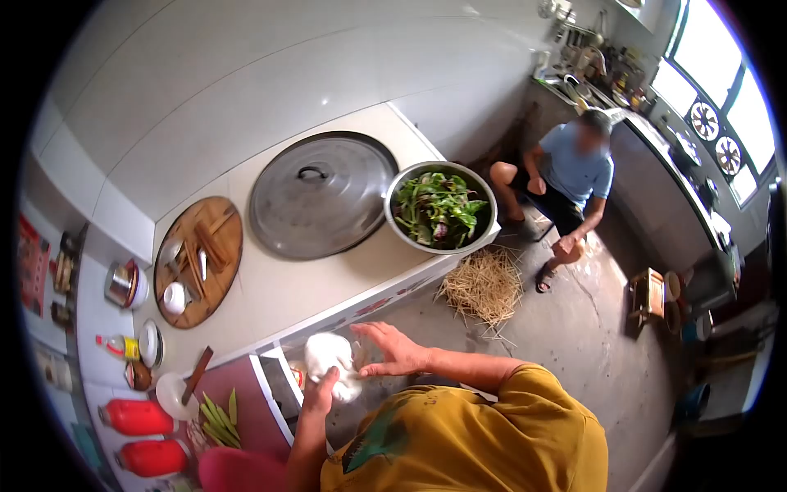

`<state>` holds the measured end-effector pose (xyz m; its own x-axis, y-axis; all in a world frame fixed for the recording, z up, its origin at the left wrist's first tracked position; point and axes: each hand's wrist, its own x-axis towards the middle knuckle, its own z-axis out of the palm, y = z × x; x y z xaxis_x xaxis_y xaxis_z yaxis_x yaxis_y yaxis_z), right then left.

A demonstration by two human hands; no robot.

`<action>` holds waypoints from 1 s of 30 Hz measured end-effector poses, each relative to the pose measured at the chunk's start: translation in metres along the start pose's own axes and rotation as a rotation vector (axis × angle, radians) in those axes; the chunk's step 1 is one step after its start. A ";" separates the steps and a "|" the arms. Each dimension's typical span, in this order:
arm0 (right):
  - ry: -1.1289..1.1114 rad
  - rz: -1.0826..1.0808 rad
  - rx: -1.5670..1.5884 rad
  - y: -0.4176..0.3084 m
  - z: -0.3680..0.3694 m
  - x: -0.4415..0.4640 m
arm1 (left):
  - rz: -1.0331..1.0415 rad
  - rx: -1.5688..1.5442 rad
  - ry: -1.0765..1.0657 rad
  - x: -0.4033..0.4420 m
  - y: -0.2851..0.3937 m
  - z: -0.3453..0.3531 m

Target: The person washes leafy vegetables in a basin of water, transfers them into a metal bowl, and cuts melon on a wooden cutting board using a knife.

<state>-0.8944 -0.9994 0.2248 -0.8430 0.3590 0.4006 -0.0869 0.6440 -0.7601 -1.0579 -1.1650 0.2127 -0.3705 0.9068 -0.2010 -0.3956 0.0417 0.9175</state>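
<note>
A white, bag-like bundle (326, 354) is in front of my body, over the edge of a pulled-out drawer (279, 379). My left hand (321, 389) grips it from below, thumb against its side. What it contains I cannot make out. My right hand (397, 349) is just to the right of the bundle with its fingers spread; part of the bundle's loose edge lies close to the palm, and I cannot tell if they touch. On the counter beyond, a metal basin (392, 215) is filled with leafy greens (440, 210).
A large metal lid (324, 205) covers the stove top, beside a round cutting board (228, 283) with utensils. Green pods (220, 420) and red containers (138, 416) stand at left. A pile of straw (482, 285) lies on the floor near a seated person (574, 168).
</note>
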 end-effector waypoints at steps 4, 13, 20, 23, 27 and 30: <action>-0.291 0.333 0.386 0.018 -0.024 -0.009 | 0.050 0.369 -0.038 0.023 0.023 0.047; -0.344 0.207 0.033 0.075 -0.121 0.002 | 0.280 0.606 -0.040 0.078 0.053 0.085; -0.364 0.207 0.469 0.068 -0.123 0.035 | 0.413 0.718 -0.024 0.118 0.069 0.131; -0.538 0.133 0.308 0.083 -0.128 0.033 | 0.567 0.864 -0.043 0.126 0.080 0.126; -0.343 0.371 -0.324 0.099 -0.135 0.044 | 0.300 1.166 -0.080 0.120 0.091 0.113; 0.086 0.114 -0.261 0.119 -0.118 0.064 | 0.471 1.004 -0.072 0.123 0.079 0.123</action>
<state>-0.8960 -0.8202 0.2205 -0.7902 0.4880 0.3707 0.1545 0.7440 -0.6500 -1.0313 -0.9987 0.3027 -0.2420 0.9423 0.2313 0.6442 -0.0222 0.7646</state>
